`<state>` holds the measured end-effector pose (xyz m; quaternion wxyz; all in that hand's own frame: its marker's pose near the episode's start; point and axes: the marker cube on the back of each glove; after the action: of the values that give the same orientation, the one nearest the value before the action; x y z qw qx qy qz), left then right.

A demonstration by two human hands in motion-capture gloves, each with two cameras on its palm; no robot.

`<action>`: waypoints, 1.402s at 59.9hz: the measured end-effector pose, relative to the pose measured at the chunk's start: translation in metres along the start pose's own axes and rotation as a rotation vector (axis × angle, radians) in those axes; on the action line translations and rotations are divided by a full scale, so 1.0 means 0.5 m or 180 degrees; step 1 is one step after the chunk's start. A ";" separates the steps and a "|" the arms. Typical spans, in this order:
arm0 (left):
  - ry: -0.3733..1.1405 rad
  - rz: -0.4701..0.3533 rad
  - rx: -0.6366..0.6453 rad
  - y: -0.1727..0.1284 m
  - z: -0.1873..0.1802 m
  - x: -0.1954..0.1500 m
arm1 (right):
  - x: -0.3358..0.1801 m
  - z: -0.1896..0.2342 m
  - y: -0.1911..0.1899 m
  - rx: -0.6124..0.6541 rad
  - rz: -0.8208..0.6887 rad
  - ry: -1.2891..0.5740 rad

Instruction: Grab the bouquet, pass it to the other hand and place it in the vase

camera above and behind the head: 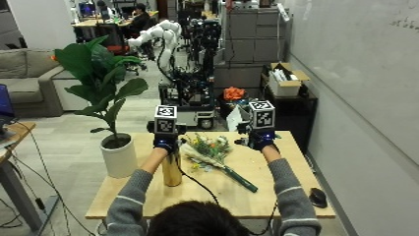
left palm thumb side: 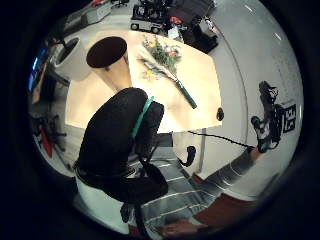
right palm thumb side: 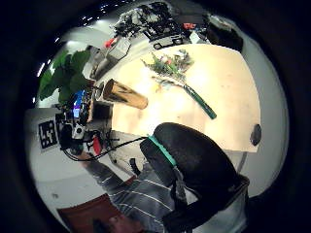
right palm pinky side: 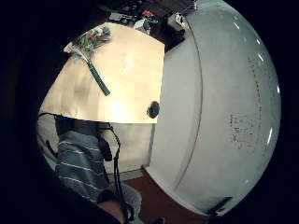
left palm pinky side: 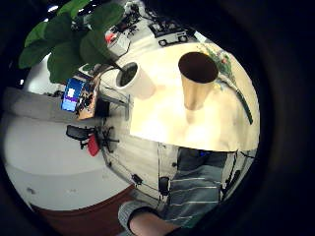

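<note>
The bouquet [camera above and behind the head: 211,150] lies flat on the wooden table [camera above and behind the head: 278,199], its flowers toward the far edge and its dark green wrapped stem [camera above and behind the head: 239,180] pointing to the near right. A gold vase [camera above and behind the head: 172,169] stands upright just left of it. My left hand [camera above and behind the head: 165,141] is raised above the vase and holds nothing. My right hand [camera above and behind the head: 262,139] is raised over the far right of the table, also holding nothing. The palm views look down on the bouquet [left palm thumb side: 162,57] [right palm thumb side: 170,65] [right palm pinky side: 91,39] and the vase [left palm pinky side: 198,81] from well above.
A white pot [camera above and behind the head: 119,157] with a large-leaved plant [camera above and behind the head: 98,73] stands at the table's left end beside the vase. A black mouse [camera above and behind the head: 317,196] lies near the right front corner. Bare wood shows to the right of the bouquet.
</note>
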<state>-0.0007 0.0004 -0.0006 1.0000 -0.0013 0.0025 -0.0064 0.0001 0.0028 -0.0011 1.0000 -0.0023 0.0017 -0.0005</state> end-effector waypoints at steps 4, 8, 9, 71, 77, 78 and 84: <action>0.0019 -0.0035 0.0042 -0.007 0.001 -0.005 | -0.001 -0.009 0.021 -0.0033 -0.0015 -0.0005; 0.0046 -0.0044 0.0101 0.005 -0.011 -0.008 | 0.002 -0.023 0.040 -0.0016 -0.0067 -0.0050; 0.0044 -0.0051 0.0113 0.007 -0.012 -0.009 | 0.003 -0.026 0.043 -0.0001 -0.0085 -0.0067; 0.0489 0.0714 0.0053 0.044 0.135 0.077 | 0.082 0.226 -0.217 -0.0297 0.0675 -0.0620; 0.0494 0.0711 0.0086 0.025 0.161 0.083 | 0.070 0.291 -0.183 -0.0258 0.0883 -0.0734; 0.0495 0.0714 0.0088 0.025 0.162 0.084 | 0.070 0.310 -0.182 -0.0331 0.0902 -0.0771; 0.0483 0.0757 0.0073 0.000 0.187 0.086 | 0.073 0.427 -0.213 -0.0289 0.0847 -0.0926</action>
<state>0.0429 0.0002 0.0927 0.9906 0.0109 0.0781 0.1120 0.0373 -0.1029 0.2128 0.9798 -0.0472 -0.1424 0.1320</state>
